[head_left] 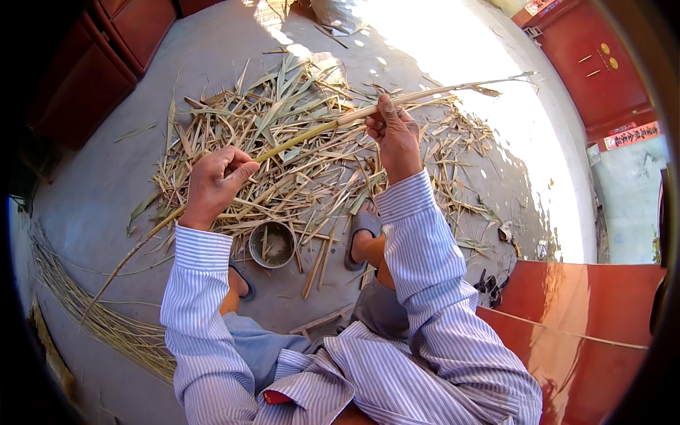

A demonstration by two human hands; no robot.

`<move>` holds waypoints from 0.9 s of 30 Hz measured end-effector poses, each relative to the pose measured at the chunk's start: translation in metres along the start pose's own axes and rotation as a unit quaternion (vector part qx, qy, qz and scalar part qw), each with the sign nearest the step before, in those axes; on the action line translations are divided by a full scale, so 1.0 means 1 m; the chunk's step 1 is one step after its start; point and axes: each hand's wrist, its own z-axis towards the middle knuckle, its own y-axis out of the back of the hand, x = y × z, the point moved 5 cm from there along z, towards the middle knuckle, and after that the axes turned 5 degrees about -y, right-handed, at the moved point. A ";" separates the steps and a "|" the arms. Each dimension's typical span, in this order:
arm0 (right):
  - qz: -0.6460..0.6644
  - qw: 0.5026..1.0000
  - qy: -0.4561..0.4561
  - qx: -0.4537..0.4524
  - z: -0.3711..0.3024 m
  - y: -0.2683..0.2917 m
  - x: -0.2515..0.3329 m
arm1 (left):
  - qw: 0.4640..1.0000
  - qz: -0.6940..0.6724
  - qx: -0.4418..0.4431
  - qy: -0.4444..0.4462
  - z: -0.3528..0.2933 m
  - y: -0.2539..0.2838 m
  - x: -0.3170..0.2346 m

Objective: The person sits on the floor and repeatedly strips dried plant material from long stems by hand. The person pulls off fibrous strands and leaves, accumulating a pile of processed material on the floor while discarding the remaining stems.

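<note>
A long, slender reed stalk [297, 139] slants across in front of me, low at the left and higher at the right. Its middle is bare and yellow-green, while a pale tan sheath covers the part toward the thin right tip. My left hand [218, 183] is closed round the stalk, thumb and forefinger pinching it. Farther right, my right hand [394, 131] grips the sheathed part between thumb and fingers. Beneath the stalk spreads a loose pile of dry leaves and peeled sheaths [248, 131].
A round bowl [272, 266] with a stick inside stands near my feet. Thin stalks [106, 319] lie bundled at the lower left. A low wooden frame [322, 320] is between my legs. Red furniture [85, 78], a pale sack [340, 14], a red door [602, 64] and a red panel [567, 304] surround the floor.
</note>
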 end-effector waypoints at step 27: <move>0.146 0.988 -0.012 -0.041 0.042 0.100 0.037 | 0.989 -0.079 0.041 0.117 -0.017 0.065 0.034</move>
